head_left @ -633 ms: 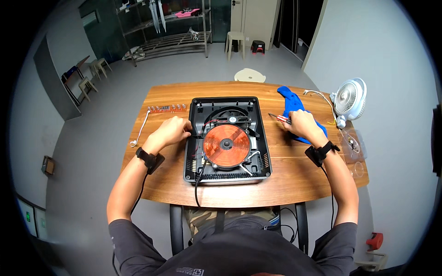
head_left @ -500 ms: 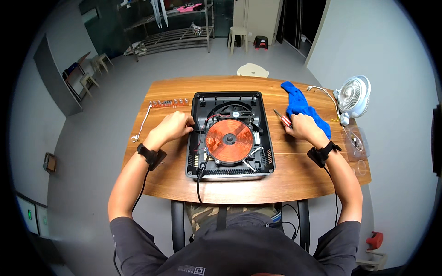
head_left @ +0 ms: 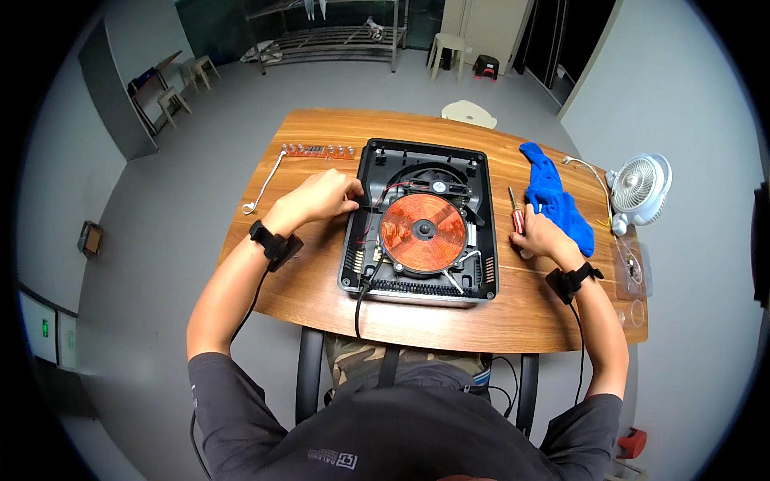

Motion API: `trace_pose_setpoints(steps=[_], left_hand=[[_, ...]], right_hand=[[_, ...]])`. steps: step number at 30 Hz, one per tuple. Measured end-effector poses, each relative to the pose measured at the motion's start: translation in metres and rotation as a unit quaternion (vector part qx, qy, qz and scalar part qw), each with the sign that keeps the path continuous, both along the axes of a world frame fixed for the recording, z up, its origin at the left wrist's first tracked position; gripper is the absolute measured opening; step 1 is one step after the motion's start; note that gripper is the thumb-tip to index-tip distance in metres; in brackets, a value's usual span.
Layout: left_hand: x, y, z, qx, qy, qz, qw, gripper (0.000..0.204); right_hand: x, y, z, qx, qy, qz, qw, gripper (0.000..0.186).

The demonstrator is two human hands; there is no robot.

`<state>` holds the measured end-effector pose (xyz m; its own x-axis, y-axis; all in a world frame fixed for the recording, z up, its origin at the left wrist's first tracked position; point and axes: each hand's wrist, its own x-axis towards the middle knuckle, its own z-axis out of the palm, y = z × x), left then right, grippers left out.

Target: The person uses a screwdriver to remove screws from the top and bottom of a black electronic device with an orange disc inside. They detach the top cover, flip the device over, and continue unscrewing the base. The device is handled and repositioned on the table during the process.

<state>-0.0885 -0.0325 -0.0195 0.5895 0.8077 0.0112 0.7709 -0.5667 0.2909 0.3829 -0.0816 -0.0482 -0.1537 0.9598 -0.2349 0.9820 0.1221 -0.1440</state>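
One screwdriver [head_left: 518, 223] is grasped by the clenched fingers of the right hand [head_left: 545, 238], with its red-and-white handle partly covered and its shaft pointed away from the body, slightly leftward. To the left of those fingers, and apart from them, the open black case [head_left: 437, 149] is laid on the worktop [head_left: 533, 309]. Its left rim is met by the bent fingers of the left hand [head_left: 325, 196]; whether anything is pinched there cannot be told. Just right of the left fingers, inside the case, the round coil [head_left: 421, 244] is seated, with the black fan [head_left: 433, 173] set beyond it. A black cord [head_left: 358, 317] is led out over the near edge, nearer the body than the left fingers. Beyond the left fingers, the orange board [head_left: 318, 151] is placed, with a white cable [head_left: 269, 178] trailed to its near left. Beyond the right fingers, the blue cloth [head_left: 557, 204] is bunched; farther right, the white fan [head_left: 639, 189] is stood, and nearer the body a clear tray [head_left: 644, 268] is set.
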Motion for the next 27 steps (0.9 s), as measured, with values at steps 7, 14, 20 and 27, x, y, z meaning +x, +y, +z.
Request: trace_pose_setpoints(steps=[7, 14, 20, 27], left_hand=[[-0.009, 0.004, 0.005, -0.007, -0.007, 0.009, 1.0, 0.031], [-0.055, 0.016, 0.001, 0.058, 0.038, 0.081, 0.994, 0.035], [-0.104, 0.06, -0.007, 0.06, 0.126, 0.156, 0.978, 0.057], [-0.104, 0.128, -0.028, 0.059, 0.155, 0.163, 0.973, 0.061]], right_hand=[[0.001, 0.01, 0.009, 0.113, -0.047, 0.008, 0.992, 0.051], [-0.051, 0.007, 0.024, 0.124, -0.041, 0.052, 0.99, 0.05], [-0.066, 0.015, 0.001, 0.127, -0.033, 0.08, 0.988, 0.044], [-0.067, 0.009, 0.002, 0.154, -0.028, 0.083, 0.984, 0.04]])
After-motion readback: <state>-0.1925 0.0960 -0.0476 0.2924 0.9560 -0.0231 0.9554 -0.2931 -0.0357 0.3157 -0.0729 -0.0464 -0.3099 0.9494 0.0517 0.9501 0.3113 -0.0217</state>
